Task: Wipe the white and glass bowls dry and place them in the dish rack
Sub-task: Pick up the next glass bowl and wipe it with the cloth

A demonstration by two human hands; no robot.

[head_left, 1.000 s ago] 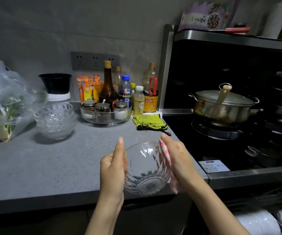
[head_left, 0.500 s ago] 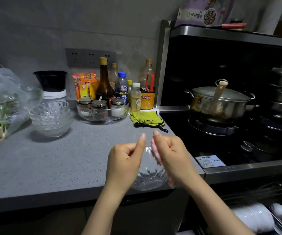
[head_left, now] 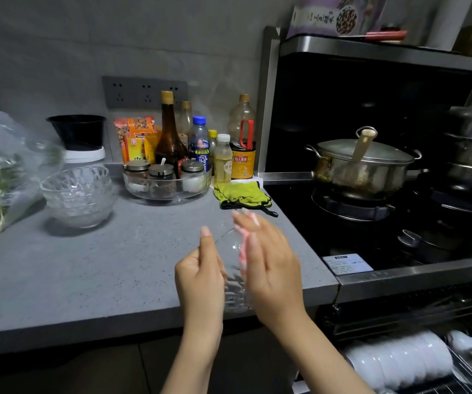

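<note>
both forearms rise from below to the glass bowl: left hand grips the bowl's left side, one finger straight up beside its rim; right hand, motion-blurred, fingers extended, presses a pink-and-white cloth against the bowl's right side.

Over the front edge of the grey counter, the left hand grips a glass bowl turned on its side, one finger pointing up along its rim. The right hand, blurred, presses a pink-and-white cloth flat against the bowl's other side. A stack of glass bowls sits further back on the left, near a clear tray of spice jars. A green cloth lies by the stove, where a lidded pot stands. White bowls line the dish rack at lower right.
</note>
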